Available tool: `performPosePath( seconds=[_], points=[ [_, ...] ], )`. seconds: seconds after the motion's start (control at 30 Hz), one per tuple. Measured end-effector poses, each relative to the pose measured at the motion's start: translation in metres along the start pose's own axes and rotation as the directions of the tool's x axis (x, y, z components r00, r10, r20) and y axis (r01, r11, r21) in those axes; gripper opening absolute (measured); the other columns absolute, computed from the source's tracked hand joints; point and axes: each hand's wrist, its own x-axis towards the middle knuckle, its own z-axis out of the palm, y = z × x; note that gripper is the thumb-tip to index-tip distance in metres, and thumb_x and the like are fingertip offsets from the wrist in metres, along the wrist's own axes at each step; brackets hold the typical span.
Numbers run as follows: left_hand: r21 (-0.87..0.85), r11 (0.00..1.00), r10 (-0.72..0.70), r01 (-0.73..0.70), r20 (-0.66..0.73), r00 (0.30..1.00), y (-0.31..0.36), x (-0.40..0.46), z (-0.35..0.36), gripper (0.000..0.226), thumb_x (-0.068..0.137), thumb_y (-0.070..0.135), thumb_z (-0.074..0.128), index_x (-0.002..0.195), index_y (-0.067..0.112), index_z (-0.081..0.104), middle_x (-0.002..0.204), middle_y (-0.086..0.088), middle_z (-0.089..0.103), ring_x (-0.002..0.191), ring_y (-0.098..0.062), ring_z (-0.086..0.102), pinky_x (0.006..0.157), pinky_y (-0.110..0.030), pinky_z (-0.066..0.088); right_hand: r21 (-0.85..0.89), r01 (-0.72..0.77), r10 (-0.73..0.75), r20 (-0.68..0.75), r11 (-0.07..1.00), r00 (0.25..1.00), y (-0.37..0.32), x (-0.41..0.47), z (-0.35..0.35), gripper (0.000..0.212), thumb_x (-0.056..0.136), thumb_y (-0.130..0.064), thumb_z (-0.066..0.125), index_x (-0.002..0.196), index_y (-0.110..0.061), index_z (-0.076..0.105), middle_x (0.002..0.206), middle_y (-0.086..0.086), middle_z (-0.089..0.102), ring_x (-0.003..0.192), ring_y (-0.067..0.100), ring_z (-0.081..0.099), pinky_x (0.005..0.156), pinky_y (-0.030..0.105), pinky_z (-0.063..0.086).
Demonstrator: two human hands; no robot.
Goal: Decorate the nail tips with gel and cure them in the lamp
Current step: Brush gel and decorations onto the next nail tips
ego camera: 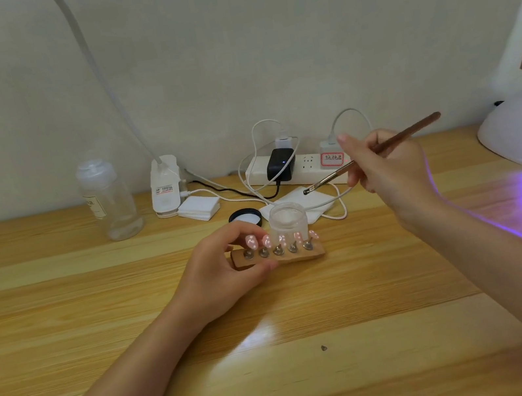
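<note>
Left hand [226, 269] lies nearest, thumb and fingers pinching the wooden holder strip [310, 253] on the desk [62, 300]; five pink nail tips [282, 240] stand on it. Right hand [386, 170] grips the brush [391, 141] pen-fashion. Tips judged light, wet-surfaced: handle by strip only.

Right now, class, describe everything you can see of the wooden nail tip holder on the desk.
The nail tip holder is a flat, oblong block that looks like light wood or cork, lying on the wooden desk in front of an open frosted jar. Five metal stands carry pink nail tips dotted white. The left hand grips its left end.
</note>
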Motion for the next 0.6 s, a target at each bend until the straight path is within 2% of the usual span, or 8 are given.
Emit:
performPosePath(
  seconds=[0.1, 0.2, 0.27, 0.4, 0.6],
  points=[
    [0.005, 1.000, -0.005, 0.005, -0.013, 1.000, 0.000, 0.000, 0.000, 0.032, 0.067, 0.011, 0.079, 0.088, 0.029, 0.062, 0.082, 0.011, 0.065, 0.081, -0.001, 0.058, 0.073, -0.011, 0.044, 0.055, 0.206, -0.208, 0.033, 0.977, 0.978, 0.000, -0.022, 0.002, 0.026, 0.091, -0.027, 0.057, 0.067, -0.019, 0.054, 0.048, -0.001, 0.060, 0.037, 0.001, 0.046, 0.043, 0.012, 0.037],
    [-0.008, 1.000, -0.016, 0.015, -0.020, 1.000, 0.000, -0.001, 0.000, 0.032, 0.068, 0.012, 0.079, 0.087, 0.030, 0.061, 0.080, 0.011, 0.064, 0.078, -0.001, 0.058, 0.069, -0.010, 0.044, 0.055, 0.376, -0.380, 0.115, 0.925, 0.918, 0.008, -0.046, 0.002, 0.020, 0.094, -0.025, 0.051, 0.077, -0.023, 0.062, 0.063, -0.006, 0.065, 0.053, -0.003, 0.057, 0.053, 0.009, 0.042],
    [-0.011, 1.000, -0.017, 0.017, -0.024, 1.000, 0.001, -0.001, 0.001, 0.032, 0.067, 0.011, 0.079, 0.086, 0.030, 0.061, 0.079, 0.011, 0.064, 0.076, 0.001, 0.058, 0.067, -0.009, 0.043, 0.001, 0.455, -0.448, 0.176, 0.891, 0.876, 0.015, -0.057, 0.001, 0.022, 0.094, -0.023, 0.049, 0.078, -0.020, 0.064, 0.069, -0.010, 0.064, 0.063, -0.005, 0.058, 0.061, 0.008, 0.043],
    [-0.016, 0.999, -0.029, 0.029, -0.017, 0.999, 0.000, -0.001, 0.000, 0.031, 0.067, 0.012, 0.079, 0.086, 0.028, 0.062, 0.079, 0.011, 0.063, 0.076, 0.000, 0.058, 0.066, -0.008, 0.042, -0.062, 0.467, -0.445, 0.216, 0.882, 0.869, 0.024, -0.064, 0.003, 0.040, 0.091, -0.028, 0.041, 0.070, -0.006, 0.067, 0.066, -0.012, 0.061, 0.066, -0.002, 0.057, 0.065, 0.011, 0.042],
    [-0.023, 0.999, -0.038, 0.038, -0.003, 0.999, 0.000, -0.001, 0.000, 0.030, 0.068, 0.013, 0.078, 0.088, 0.027, 0.062, 0.082, 0.010, 0.064, 0.078, -0.002, 0.058, 0.066, -0.012, 0.045, -0.047, 0.452, -0.434, 0.213, 0.891, 0.876, 0.029, -0.064, 0.005, 0.042, 0.091, -0.029, 0.040, 0.069, -0.007, 0.067, 0.062, -0.008, 0.062, 0.064, 0.002, 0.058, 0.065, 0.010, 0.040]
  ],
)
